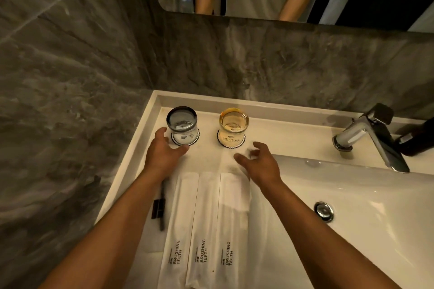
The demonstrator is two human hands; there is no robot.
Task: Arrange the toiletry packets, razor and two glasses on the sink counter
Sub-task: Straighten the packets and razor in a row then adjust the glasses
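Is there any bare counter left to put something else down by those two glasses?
Yes: a bare strip between the amber glass and the chrome faucet, along the back ledge. The left side is crowded: blue-grey glass, three white paper packets, black razor and both hands.

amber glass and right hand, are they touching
Apart. The head view shows bare counter between the right hand and the amber glass, which stands alone on its coaster.

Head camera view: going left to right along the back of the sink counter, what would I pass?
Blue-grey glass → amber glass → chrome faucet → dark bottle at the right edge. Each glass stands upside down on a round coaster. The two hands hover in front of the glasses.
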